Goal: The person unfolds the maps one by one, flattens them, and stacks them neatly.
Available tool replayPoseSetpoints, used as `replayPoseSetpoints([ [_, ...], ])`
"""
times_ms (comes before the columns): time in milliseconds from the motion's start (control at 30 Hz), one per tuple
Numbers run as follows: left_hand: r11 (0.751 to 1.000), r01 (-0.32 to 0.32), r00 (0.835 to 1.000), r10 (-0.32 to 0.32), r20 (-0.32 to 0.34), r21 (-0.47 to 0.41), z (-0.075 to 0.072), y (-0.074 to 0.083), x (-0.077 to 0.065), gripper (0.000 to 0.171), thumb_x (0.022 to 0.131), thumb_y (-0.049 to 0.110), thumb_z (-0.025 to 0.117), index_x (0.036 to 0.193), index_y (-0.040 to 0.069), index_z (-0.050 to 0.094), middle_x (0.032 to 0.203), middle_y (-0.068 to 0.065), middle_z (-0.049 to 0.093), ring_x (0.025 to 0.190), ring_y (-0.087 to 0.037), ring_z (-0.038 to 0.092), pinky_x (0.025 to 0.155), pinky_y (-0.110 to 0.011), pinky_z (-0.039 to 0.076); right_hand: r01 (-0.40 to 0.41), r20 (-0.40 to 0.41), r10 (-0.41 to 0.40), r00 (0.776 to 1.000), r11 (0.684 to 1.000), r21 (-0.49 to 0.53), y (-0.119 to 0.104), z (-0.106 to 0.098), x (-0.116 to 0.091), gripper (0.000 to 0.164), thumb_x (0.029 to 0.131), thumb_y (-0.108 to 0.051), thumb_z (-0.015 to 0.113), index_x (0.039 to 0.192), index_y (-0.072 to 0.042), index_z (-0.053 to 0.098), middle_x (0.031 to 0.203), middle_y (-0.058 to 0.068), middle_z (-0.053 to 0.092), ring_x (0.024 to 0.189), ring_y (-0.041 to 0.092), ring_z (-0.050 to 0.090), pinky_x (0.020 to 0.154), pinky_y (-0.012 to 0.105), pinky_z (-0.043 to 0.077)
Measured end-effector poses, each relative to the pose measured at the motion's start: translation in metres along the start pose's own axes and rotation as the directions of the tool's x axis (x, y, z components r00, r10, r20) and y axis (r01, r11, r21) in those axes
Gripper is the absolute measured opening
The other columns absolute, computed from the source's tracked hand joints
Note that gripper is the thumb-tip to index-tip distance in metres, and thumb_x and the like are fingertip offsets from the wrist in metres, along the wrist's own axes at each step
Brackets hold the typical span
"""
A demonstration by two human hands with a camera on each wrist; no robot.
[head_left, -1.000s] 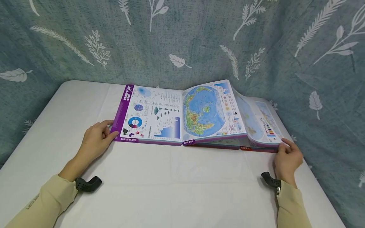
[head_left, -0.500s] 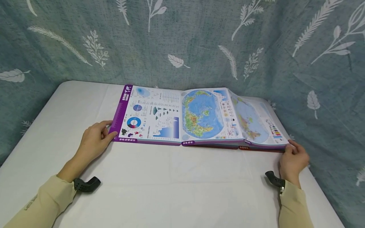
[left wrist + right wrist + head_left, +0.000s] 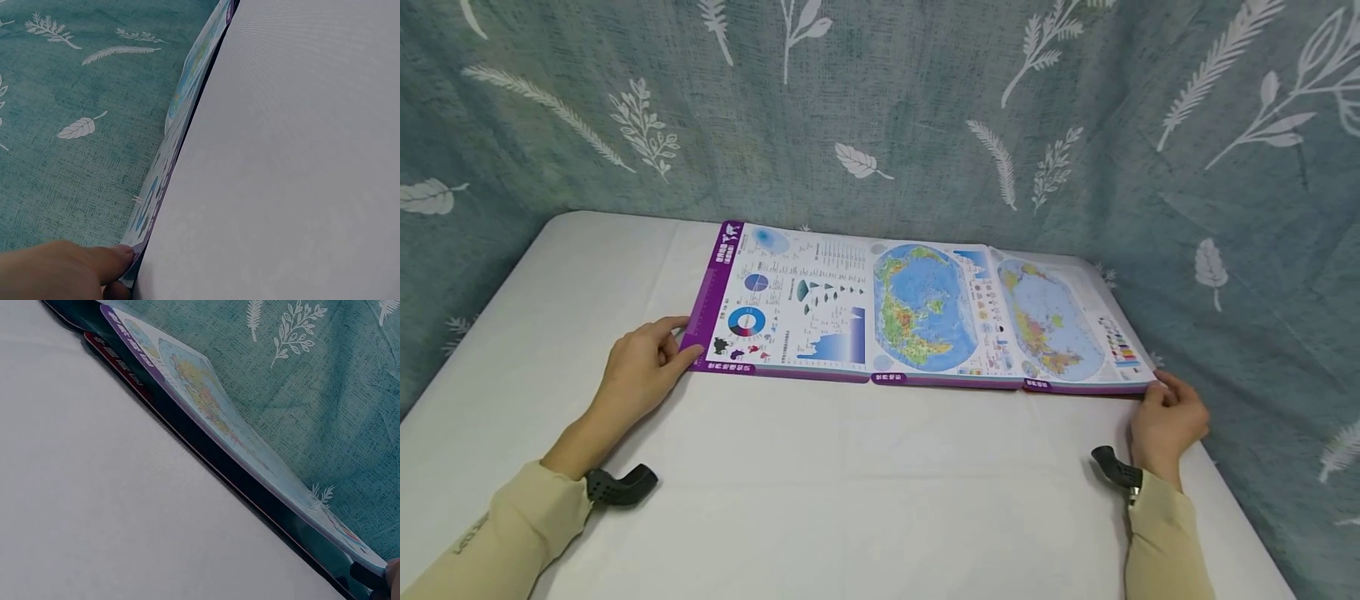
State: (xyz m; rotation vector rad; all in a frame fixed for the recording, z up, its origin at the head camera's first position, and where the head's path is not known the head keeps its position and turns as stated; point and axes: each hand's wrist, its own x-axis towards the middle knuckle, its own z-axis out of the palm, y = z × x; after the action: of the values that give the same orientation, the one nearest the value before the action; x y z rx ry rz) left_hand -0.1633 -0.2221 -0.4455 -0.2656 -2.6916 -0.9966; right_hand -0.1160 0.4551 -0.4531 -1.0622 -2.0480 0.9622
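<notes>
A fold-out world map [image 3: 925, 308] with a purple border lies spread across the far part of the table. Charts fill its left panel; oval world maps cover the middle and right panels. My left hand [image 3: 640, 358] pinches the near left corner, with the thumb [image 3: 119, 257] on top in the left wrist view. At the near right corner, my right hand [image 3: 1172, 417] pinches the map's edge; only a sliver of that hand shows in the right wrist view. There the upper sheet [image 3: 206, 400] stands slightly apart from a lower layer with a red label [image 3: 115, 359].
The white tablecloth [image 3: 850, 483] stretches from the map's near edge towards me. Behind the table hangs a teal curtain [image 3: 917, 117] with white leaf prints. Each wrist wears a black camera mount [image 3: 622, 486].
The raised middle and right panels have come down and now lie almost flat in line with the left panel. My right hand has shifted slightly right; my left hand keeps its hold.
</notes>
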Motion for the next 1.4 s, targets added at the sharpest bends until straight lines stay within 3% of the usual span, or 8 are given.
replayPoseSetpoints([
  [133,1.000,-0.003,1.000,0.003,0.004,-0.007,0.0027,0.0006,0.0002,0.049,0.096,0.017,0.079,0.134,-0.009,0.064,0.072,-0.005,0.055,0.067,-0.020,0.046,0.063,-0.034,0.032,-0.012,-0.010,0.012,1.000,1.000,-0.009,0.0017,-0.0011,0.0021,0.038,0.105,-0.018,0.050,0.137,-0.013,0.070,0.089,-0.015,0.064,0.115,0.012,0.052,0.113,0.040,0.024],
  [200,1.000,-0.003,1.000,0.003,0.008,-0.006,0.0035,0.0007,0.0004,0.049,0.096,0.018,0.079,0.134,-0.009,0.063,0.072,-0.005,0.055,0.067,-0.020,0.046,0.064,-0.035,0.031,-0.018,-0.019,0.017,1.000,1.000,-0.010,0.0016,-0.0019,0.0015,0.038,0.105,-0.019,0.051,0.137,-0.014,0.070,0.094,-0.012,0.068,0.118,0.012,0.050,0.113,0.039,0.025],
  [400,1.000,-0.004,1.000,0.004,-0.004,0.007,0.0010,-0.0003,0.0000,0.049,0.095,0.016,0.079,0.134,-0.009,0.063,0.071,-0.006,0.055,0.067,-0.021,0.046,0.066,-0.037,0.031,-0.018,-0.005,0.018,1.000,1.000,0.006,-0.0010,-0.0010,-0.0037,0.041,0.102,-0.029,0.065,0.141,-0.014,0.067,0.087,-0.022,0.056,0.085,-0.006,0.046,0.110,0.036,0.030],
  [500,1.000,-0.010,1.000,0.010,-0.007,0.006,0.0010,-0.0009,0.0003,0.050,0.095,0.016,0.079,0.134,-0.009,0.063,0.071,-0.006,0.055,0.067,-0.021,0.046,0.065,-0.037,0.031,-0.013,0.016,0.013,1.000,1.000,-0.026,-0.0025,0.0000,-0.0052,0.045,0.102,-0.031,0.068,0.144,-0.015,0.064,0.093,-0.018,0.053,0.083,-0.005,0.043,0.108,0.037,0.031],
  [700,1.000,-0.003,1.000,0.003,0.002,0.006,0.0027,-0.0004,0.0004,0.051,0.096,0.018,0.079,0.135,-0.008,0.062,0.071,-0.006,0.054,0.068,-0.022,0.046,0.066,-0.037,0.032,0.070,0.061,-0.063,0.996,0.990,-0.123,-0.0037,0.0003,-0.0050,0.042,0.103,-0.024,0.065,0.140,-0.006,0.066,0.106,0.008,0.061,0.092,0.013,0.046,0.110,0.048,0.027],
  [933,1.000,-0.001,1.000,0.001,0.001,0.005,0.0031,-0.0005,0.0019,0.055,0.095,0.018,0.080,0.138,-0.010,0.059,0.069,-0.005,0.055,0.066,-0.021,0.047,0.066,-0.038,0.034,0.219,0.084,-0.206,0.975,0.958,-0.185,0.0010,0.0010,-0.0045,0.038,0.101,-0.015,0.064,0.131,0.008,0.067,0.107,0.029,0.064,0.101,0.041,0.054,0.096,0.054,0.030],
  [1200,1.000,-0.008,1.000,0.008,0.006,0.012,0.0032,-0.0013,-0.0001,0.052,0.095,0.017,0.079,0.136,-0.009,0.061,0.067,-0.004,0.054,0.065,-0.021,0.046,0.067,-0.038,0.032,0.173,0.109,-0.152,0.982,0.959,-0.225,0.0029,0.0015,-0.0048,0.047,0.103,-0.019,0.061,0.139,0.012,0.059,0.119,0.034,0.062,0.121,0.052,0.051,0.110,0.059,0.031],
  [1400,1.000,-0.008,1.000,0.008,-0.003,0.014,0.0052,-0.0002,0.0008,0.051,0.096,0.018,0.079,0.136,-0.008,0.062,0.068,-0.005,0.053,0.066,-0.022,0.046,0.071,-0.040,0.030,0.122,0.145,-0.088,0.986,0.962,-0.246,0.0011,0.0001,0.0000,0.054,0.106,-0.024,0.056,0.147,0.010,0.052,0.126,0.032,0.058,0.125,0.049,0.049,0.112,0.059,0.030],
])
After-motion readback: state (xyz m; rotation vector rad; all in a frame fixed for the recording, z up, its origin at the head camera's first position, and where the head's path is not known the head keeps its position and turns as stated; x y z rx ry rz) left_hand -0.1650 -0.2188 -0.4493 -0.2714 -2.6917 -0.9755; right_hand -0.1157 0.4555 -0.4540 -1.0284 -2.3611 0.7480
